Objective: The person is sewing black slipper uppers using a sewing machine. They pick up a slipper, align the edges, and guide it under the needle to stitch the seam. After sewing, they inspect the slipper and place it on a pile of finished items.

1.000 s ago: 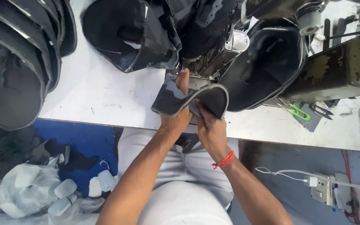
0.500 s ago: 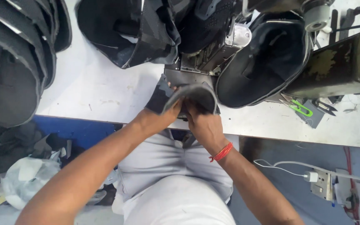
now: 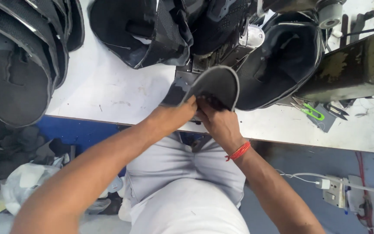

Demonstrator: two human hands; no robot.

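Both forearms are bare to the elbow and beyond, with no sleeve showing anywhere in the head view. The right hand (image 3: 219, 125) carries the only ornament: a thin red-orange thread band (image 3: 238, 151) wound round the wrist in two or three strands, snug and slightly slanted, while the left hand (image 3: 174, 115) wears nothing, no ring or watch. Below the arms the lap is covered by light grey trousers (image 3: 182, 182) of smooth cloth, creased at the crotch and thighs, with a dark strip at the waist that may be a belt — too shadowed to tell.
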